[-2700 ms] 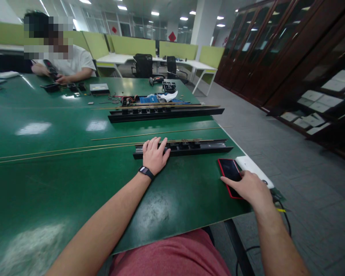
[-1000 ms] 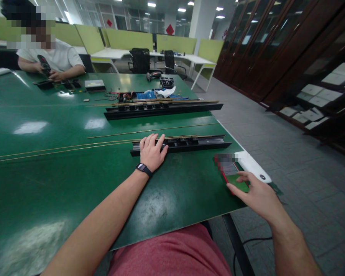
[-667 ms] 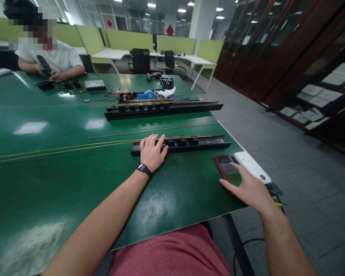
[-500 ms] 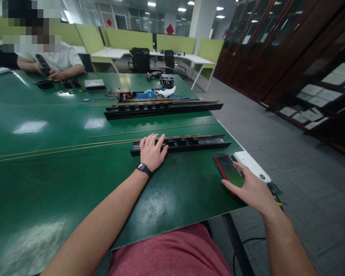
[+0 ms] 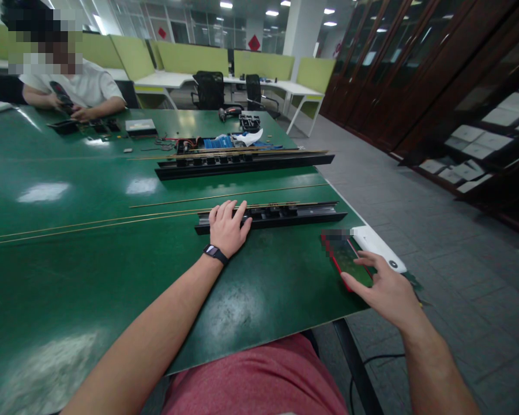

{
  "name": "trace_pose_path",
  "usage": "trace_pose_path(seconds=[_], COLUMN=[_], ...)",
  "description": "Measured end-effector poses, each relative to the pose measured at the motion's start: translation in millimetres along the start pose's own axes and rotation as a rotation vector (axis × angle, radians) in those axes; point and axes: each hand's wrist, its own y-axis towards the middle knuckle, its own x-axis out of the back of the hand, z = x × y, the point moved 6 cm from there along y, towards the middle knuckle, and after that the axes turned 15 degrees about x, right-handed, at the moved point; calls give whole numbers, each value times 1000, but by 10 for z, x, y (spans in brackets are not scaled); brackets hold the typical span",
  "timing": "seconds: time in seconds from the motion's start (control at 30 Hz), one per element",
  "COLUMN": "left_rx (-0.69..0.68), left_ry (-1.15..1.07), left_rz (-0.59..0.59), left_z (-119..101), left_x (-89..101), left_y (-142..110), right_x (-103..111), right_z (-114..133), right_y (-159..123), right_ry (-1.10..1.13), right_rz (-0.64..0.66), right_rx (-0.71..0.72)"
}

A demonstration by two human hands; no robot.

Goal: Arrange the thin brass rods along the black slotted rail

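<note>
My left hand, fingers spread, lies flat over the left part of a short black metal channel. Thin brass-coloured rods run along that channel and far out to the left. Black fittings show inside the channel; what is under my palm is hidden. At the table's right corner lies a smartphone in a red case, its screen lit. Over its lower right edge hovers my right hand, thumb and fingers apart and not wrapped round it. Whether a fingertip touches the screen I cannot tell.
A white power strip lies along the right table edge beside the phone. Farther back are a longer black channel, a blue bundle and a power drill. Across the table a person holds a dark tool.
The phone screen has gone from dark to lit. My right hand has moved back and forth over the phone and now sits lower on it. My left hand stays on the channel.
</note>
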Motion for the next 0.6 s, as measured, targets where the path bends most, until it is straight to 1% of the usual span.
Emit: trace_pose_path(seconds=[0.17,0.37,0.47,0.6], left_rx=[1,4,1,-1], left_ry=[4,15,24,29], left_rz=[6,8,-2,-7], left_z=[-8,-13,-14,-20], left_x=[13,17,20,28], left_y=[4,7,6,4], right_x=[-2,-12,-22,-33], right_z=[38,79,78,96], right_y=[20,33,45,78], right_ry=[2,-8,-11,-2], right_rz=[-17,14,28,13], right_rx=[28,61,56,56])
